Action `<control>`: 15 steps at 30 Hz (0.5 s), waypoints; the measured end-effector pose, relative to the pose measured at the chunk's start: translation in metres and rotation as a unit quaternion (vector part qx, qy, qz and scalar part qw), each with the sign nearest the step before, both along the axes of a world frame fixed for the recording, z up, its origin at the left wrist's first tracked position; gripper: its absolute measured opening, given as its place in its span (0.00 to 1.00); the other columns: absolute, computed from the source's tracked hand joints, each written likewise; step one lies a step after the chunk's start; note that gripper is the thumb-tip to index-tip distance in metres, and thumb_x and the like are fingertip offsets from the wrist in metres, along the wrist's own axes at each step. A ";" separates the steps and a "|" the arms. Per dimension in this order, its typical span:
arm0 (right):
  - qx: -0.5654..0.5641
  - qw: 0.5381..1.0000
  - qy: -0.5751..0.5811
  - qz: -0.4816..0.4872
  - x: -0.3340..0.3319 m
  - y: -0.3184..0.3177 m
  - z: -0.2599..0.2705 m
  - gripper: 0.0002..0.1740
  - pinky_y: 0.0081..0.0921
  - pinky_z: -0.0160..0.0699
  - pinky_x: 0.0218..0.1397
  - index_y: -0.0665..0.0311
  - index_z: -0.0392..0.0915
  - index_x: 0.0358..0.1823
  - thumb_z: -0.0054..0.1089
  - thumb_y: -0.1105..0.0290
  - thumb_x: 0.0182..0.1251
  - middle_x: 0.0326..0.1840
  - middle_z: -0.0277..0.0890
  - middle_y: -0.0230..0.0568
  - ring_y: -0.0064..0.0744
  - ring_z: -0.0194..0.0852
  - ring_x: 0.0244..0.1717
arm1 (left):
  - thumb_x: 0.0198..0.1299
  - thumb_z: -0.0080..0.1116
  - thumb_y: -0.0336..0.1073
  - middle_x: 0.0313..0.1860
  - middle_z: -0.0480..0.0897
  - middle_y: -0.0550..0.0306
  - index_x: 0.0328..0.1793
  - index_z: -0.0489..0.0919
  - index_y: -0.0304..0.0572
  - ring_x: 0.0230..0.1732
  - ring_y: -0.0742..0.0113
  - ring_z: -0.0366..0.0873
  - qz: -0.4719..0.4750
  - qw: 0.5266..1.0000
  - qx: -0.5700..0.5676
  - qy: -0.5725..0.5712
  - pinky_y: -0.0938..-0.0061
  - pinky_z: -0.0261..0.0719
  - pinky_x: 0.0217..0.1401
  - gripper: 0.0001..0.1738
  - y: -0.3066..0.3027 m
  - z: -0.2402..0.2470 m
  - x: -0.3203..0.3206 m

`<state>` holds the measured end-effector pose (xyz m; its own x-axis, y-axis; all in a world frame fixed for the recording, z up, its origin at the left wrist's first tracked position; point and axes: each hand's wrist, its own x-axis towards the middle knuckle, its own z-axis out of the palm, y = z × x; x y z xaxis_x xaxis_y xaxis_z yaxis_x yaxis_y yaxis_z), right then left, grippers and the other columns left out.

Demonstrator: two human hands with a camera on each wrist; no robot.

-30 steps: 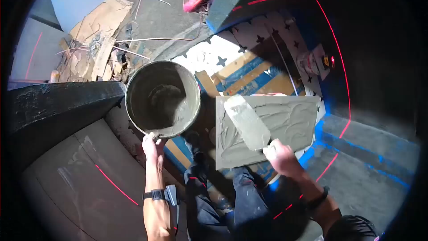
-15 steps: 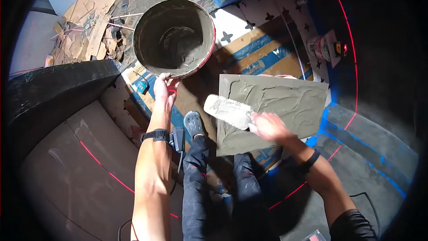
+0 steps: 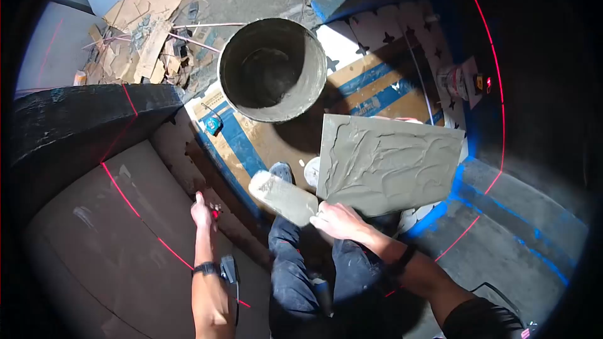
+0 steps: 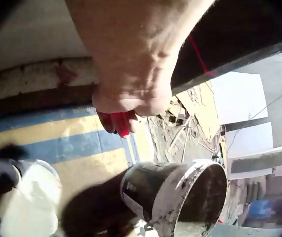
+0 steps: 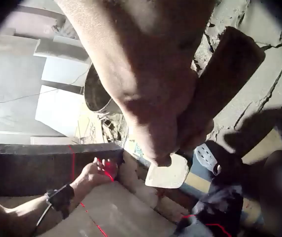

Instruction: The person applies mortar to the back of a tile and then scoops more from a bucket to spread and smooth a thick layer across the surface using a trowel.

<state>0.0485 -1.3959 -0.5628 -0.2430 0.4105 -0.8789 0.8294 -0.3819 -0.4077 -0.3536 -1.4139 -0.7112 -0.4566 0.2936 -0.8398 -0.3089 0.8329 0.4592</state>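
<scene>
In the head view my right hand (image 3: 339,221) grips a trowel whose pale, smeared blade (image 3: 282,198) points left, below a rectangular slab (image 3: 389,163) coated with ridged grey paste. The right wrist view shows this hand (image 5: 155,118) around the trowel's dark handle (image 5: 230,64), with the blade (image 5: 168,171) beyond. My left hand (image 3: 202,213) is apart from the bucket (image 3: 273,69), its fingers loosely curled and nothing seen in them; a red laser spot falls on it. Grey paste lines the bucket, also visible in the left wrist view (image 4: 195,197).
Cardboard with blue stripes (image 3: 242,141) covers the floor, with a teal tape measure (image 3: 213,125) on it. A dark ledge (image 3: 94,113) runs along the left, near cardboard scraps (image 3: 151,0). At right, a laser device (image 3: 483,82) stands by a wall; legs are below.
My left hand has let go of the bucket's rim and moved down and left. The trowel has moved from over the slab to its lower left, still in my right hand.
</scene>
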 end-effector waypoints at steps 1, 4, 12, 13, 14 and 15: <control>0.029 0.999 -0.012 -0.036 -0.002 0.020 0.016 0.30 0.55 0.79 0.52 0.75 0.76 0.49 0.53 0.48 0.72 0.40 0.83 0.66 0.66 0.82 0.48 | 0.77 0.47 0.56 0.17 0.71 0.58 0.21 0.69 0.42 0.20 0.64 0.72 -0.143 0.980 -0.037 0.135 0.64 0.73 0.30 0.33 -0.072 -0.069 -0.057; 0.167 0.982 -0.074 -0.038 -0.013 0.069 0.035 0.22 0.57 0.80 0.50 0.75 0.72 0.45 0.48 0.57 0.73 0.42 0.81 0.69 0.66 0.84 0.43 | 0.67 0.44 0.26 0.25 0.82 0.53 0.37 0.74 0.37 0.24 0.66 0.77 -0.105 0.986 -0.098 0.080 0.65 0.75 0.28 0.08 -0.127 -0.032 -0.043; 0.247 0.885 -0.286 0.271 -0.108 0.158 -0.023 0.21 0.36 0.81 0.32 0.72 0.81 0.57 0.55 0.65 0.70 0.51 0.80 0.47 0.40 0.80 0.48 | 0.67 0.57 0.27 0.37 0.87 0.50 0.48 0.81 0.31 0.36 0.66 0.85 -0.291 0.955 -0.047 0.009 0.71 0.84 0.42 0.08 -0.146 0.015 0.059; 0.238 0.886 -0.268 0.292 -0.117 0.160 -0.030 0.22 0.40 0.78 0.33 0.74 0.80 0.59 0.55 0.65 0.72 0.52 0.80 0.44 0.42 0.79 0.49 | 0.69 0.59 0.33 0.38 0.87 0.53 0.49 0.82 0.30 0.38 0.67 0.85 -0.251 0.964 -0.068 -0.045 0.70 0.83 0.46 0.11 -0.130 0.027 0.081; 0.179 0.916 -0.190 0.304 -0.117 0.173 0.000 0.21 0.41 0.75 0.32 0.71 0.80 0.60 0.53 0.65 0.73 0.56 0.79 0.45 0.42 0.79 0.49 | 0.72 0.57 0.42 0.36 0.88 0.52 0.44 0.84 0.30 0.38 0.66 0.84 -0.357 0.934 -0.002 0.022 0.69 0.81 0.46 0.17 -0.111 0.046 0.101; 0.234 0.896 -0.237 0.295 -0.126 0.166 0.000 0.19 0.42 0.74 0.37 0.66 0.82 0.59 0.53 0.66 0.71 0.55 0.80 0.47 0.43 0.79 0.51 | 0.74 0.54 0.49 0.31 0.86 0.48 0.37 0.84 0.30 0.35 0.61 0.84 -0.440 0.897 -0.012 0.035 0.65 0.80 0.45 0.25 -0.103 0.045 0.109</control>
<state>-0.0775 -1.2297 -0.5624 -0.1847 0.6836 -0.7061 0.9528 0.3006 0.0419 -0.2443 -1.5169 -0.6660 -0.1083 0.5483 -0.8292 0.5023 0.7500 0.4303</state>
